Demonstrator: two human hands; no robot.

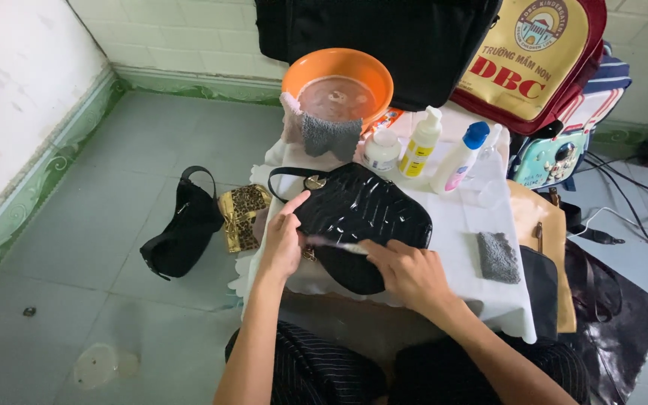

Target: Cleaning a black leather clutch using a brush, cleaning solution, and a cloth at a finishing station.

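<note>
A glossy black quilted handbag [365, 210] lies on a small table with a white cloth [459, 225]. My left hand [283, 240] rests flat on the bag's left end, fingers pointing up toward its strap. My right hand [406, 271] grips a thin pale brush or stick [335, 244] and holds it against the bag's lower edge.
An orange basin of water [339, 82] with a grey cloth [331, 133] over its rim stands at the back. A white jar [381, 150], a yellow-labelled bottle [421, 142] and a blue-capped bottle [460, 157] stand beside it. A grey cloth [498, 256] lies right. Black bag [181, 229] and leopard purse [241, 217] on the floor.
</note>
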